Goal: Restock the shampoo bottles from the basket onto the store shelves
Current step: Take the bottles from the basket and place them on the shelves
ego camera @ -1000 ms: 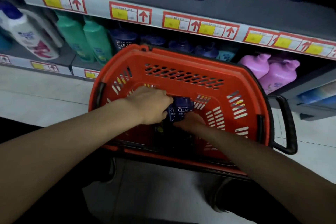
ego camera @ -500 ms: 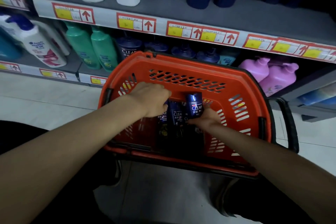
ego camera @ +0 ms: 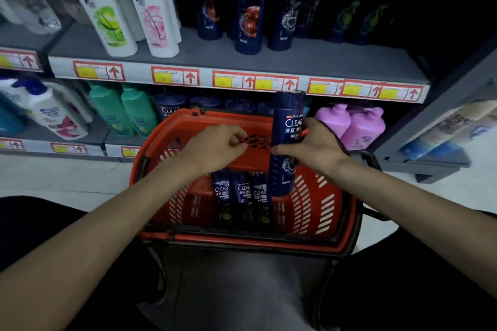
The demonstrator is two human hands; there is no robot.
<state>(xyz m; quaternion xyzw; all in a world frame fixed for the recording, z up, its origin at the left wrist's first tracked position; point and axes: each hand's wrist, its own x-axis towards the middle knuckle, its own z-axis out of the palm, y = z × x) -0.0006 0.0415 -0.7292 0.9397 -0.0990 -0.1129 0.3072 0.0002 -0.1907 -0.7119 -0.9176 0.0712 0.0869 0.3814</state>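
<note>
Dim store aisle. A grey upper shelf (ego camera: 295, 59) carries a white strip of red-and-yellow price labels (ego camera: 174, 76) along its front edge. The lower shelf (ego camera: 37, 145) beneath has a similar strip. A second grey shelving unit (ego camera: 435, 164) stands at the right, set at an angle. The pale floor (ego camera: 53, 180) lies below, and the upper right corner is in deep shadow.
</note>
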